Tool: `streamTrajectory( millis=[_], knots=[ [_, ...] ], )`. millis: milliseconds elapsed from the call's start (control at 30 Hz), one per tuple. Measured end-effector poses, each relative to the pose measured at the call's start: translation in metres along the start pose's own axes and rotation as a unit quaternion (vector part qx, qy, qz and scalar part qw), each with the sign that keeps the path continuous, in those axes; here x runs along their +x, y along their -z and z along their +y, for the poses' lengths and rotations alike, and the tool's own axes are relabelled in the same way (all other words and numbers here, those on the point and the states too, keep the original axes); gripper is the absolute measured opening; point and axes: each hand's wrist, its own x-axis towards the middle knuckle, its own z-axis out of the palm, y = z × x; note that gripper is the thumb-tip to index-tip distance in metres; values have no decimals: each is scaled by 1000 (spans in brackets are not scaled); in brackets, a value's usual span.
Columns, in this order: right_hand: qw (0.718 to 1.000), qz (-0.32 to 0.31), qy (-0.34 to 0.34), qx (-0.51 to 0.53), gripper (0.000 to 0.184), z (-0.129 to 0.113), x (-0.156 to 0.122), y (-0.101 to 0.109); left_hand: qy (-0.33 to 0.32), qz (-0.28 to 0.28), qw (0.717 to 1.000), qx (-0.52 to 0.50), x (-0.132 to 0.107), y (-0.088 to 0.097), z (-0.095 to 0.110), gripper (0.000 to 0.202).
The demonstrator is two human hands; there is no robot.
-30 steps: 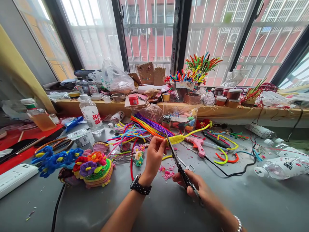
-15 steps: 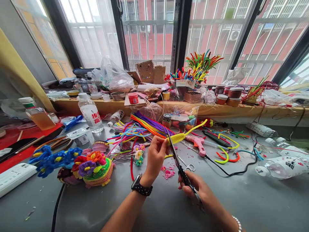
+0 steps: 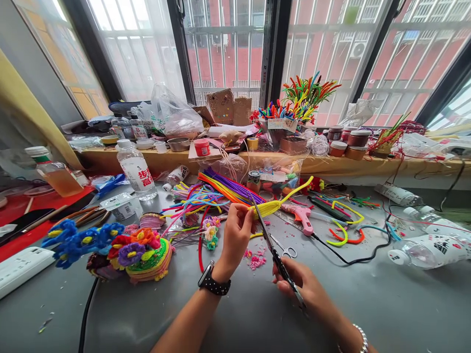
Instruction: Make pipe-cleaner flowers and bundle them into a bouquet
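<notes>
In the middle of the view my left hand [image 3: 236,231], a dark watch on its wrist, pinches the near end of a yellow pipe-cleaner piece [image 3: 268,209]. The piece is a flat, leaf-like shape with a single stem running up to the right. My right hand [image 3: 294,282] is closed around the handles of long dark scissors [image 3: 274,250]. Their blades point up and lie across the yellow piece close to my left fingertips. How far the blades are apart I cannot tell. Below them lie small silver scissors [image 3: 285,247] and pink fuzz scraps [image 3: 256,261].
Behind my hands lies a bundle of purple and orange pipe cleaners [image 3: 231,186]. A pink glue gun [image 3: 302,218] with a black cord is at right, near plastic bottles [image 3: 430,250]. Pipe-cleaner flowers [image 3: 132,252] and an upright water bottle [image 3: 137,169] stand at left. The windowsill [image 3: 158,159] holds jars and tubs.
Both hands keep nearly the same pose, with the scissors still across the yellow piece. The whole view has shifted very slightly.
</notes>
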Motion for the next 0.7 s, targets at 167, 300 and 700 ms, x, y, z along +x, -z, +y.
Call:
streamTrajectory(
  millis=[167,300,700],
  knots=[
    [1000,7,-12,-11,29,-3,-1,0,-23,-9,999,45,0,1,2,19],
    [1000,10,-10,-11,29,-3,-1,1,-35,-9,997,74,-1,1,2,15],
    [1000,11,-7,-12,30,1,0,2,-9,-9,999,52,0,0,-4,13]
  ],
)
